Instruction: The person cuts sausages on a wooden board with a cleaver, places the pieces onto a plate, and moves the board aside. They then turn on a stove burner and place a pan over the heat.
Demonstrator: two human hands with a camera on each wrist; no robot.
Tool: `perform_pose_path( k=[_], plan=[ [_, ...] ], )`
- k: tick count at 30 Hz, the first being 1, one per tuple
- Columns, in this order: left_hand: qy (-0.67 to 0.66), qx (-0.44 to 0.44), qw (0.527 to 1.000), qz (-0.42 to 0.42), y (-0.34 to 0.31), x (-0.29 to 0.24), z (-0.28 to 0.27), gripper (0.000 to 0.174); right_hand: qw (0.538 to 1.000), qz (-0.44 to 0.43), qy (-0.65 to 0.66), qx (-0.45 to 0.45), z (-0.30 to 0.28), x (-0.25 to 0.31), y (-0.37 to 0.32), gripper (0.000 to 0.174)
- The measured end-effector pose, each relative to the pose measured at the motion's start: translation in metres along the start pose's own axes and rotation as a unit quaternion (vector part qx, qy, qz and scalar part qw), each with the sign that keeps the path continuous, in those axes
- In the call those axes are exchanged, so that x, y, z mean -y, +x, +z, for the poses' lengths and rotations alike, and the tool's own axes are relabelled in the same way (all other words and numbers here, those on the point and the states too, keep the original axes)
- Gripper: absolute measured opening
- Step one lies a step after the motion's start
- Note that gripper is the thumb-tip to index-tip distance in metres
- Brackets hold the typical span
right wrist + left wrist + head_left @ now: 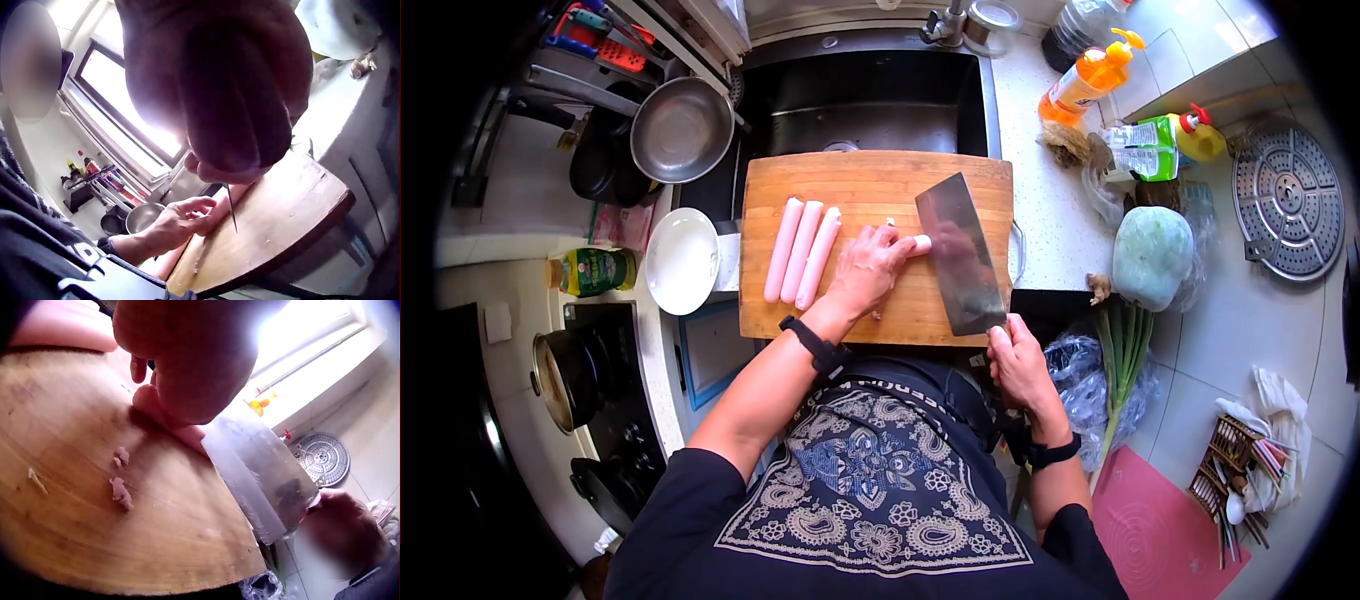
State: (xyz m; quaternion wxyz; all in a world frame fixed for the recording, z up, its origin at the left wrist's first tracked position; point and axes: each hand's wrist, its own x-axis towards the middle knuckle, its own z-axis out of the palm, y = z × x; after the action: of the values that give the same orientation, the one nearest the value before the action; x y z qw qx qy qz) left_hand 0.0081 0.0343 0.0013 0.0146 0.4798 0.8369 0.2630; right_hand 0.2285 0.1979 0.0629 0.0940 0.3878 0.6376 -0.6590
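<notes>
A pink sausage [920,245] lies crosswise on the wooden cutting board [870,180], mostly hidden under my left hand [866,262], which holds it down with bent fingers. My right hand [1020,362] grips the handle of a broad cleaver [962,260]. The blade stands on edge right at the sausage's right end, as the left wrist view also has it, with the cleaver [256,475] beside the sausage [187,434]. To the left of my left hand, three more sausages [800,255] lie side by side. Small pink crumbs [122,494] are scattered over the near part of the board.
Behind the board is a dark sink [850,95]. A white plate [683,262] and a pan [683,130] are at the left. On the right counter stand an orange soap bottle [1085,85] and a wrapped pale green melon [1152,258], with green onions [1122,350] nearer me.
</notes>
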Motion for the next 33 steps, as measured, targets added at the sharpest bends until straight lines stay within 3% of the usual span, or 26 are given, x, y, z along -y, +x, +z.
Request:
perform_pose_path(
  k=[10, 14, 22, 25, 33],
  plan=[
    [0.057, 0.059, 0.996, 0.026, 0.003, -0.002, -0.002, 0.037, 0.999, -0.001, 0.039, -0.001, -0.005, 0.004, -0.005, 0.019],
    [0.047, 0.036, 0.998, 0.021, 0.002, -0.002, 0.0, 0.039, 0.998, -0.017, 0.059, -0.031, -0.008, 0.008, -0.008, 0.017],
    [0.041, 0.06, 0.997, 0.012, 0.007, -0.011, -0.007, 0.046, 0.999, -0.036, -0.025, -0.027, -0.003, -0.014, 0.005, 0.018],
    [0.037, 0.072, 0.997, 0.011, 0.008, -0.014, -0.011, 0.046, 0.999, 0.015, 0.029, -0.017, -0.005, -0.004, 0.001, 0.017],
    [0.037, 0.065, 0.997, 0.005, 0.002, -0.002, -0.001, 0.04, 0.996, -0.045, 0.056, -0.056, -0.028, 0.007, -0.004, 0.016]
  ],
)
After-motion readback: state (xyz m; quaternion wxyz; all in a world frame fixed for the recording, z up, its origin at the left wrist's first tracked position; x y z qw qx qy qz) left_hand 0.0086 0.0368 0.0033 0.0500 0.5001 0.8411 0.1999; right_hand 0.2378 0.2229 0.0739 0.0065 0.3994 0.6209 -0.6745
